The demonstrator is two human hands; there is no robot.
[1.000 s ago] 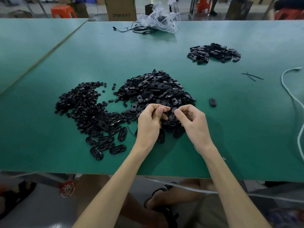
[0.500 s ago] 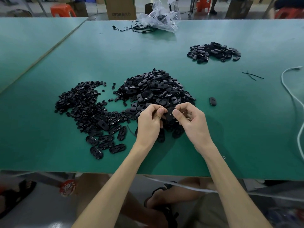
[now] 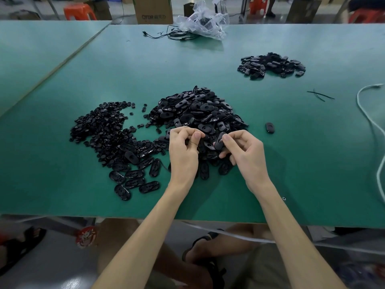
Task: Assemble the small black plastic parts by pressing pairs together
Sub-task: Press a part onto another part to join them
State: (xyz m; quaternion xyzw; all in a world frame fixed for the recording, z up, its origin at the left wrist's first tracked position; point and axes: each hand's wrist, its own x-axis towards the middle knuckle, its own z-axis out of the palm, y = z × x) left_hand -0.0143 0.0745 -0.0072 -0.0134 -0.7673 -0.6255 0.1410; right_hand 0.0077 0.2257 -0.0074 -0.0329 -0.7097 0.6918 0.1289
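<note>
A big heap of black oval shells [image 3: 198, 113] lies mid-table, with a spread of smaller black round pieces [image 3: 100, 130] to its left. My right hand [image 3: 245, 155] hovers at the heap's near edge and pinches one black oval part [image 3: 218, 141] between thumb and fingers. My left hand [image 3: 183, 153] is just left of it, fingers curled and thumb against the forefinger, with no part visible in it. A small gap separates the two hands. A smaller pile of oval parts [image 3: 270, 64] sits far right.
One loose oval part [image 3: 270, 127] lies right of the heap. Several ovals [image 3: 133, 180] lie flat near the front left. A white cable [image 3: 373, 130] runs along the right edge, thin black strips [image 3: 319, 94] nearby. A plastic bag [image 3: 205, 19] and black wires sit at the back of the green table [image 3: 312, 163].
My hands were pressed together on one part; now they have drawn apart, and the oval part stays in my right hand.
</note>
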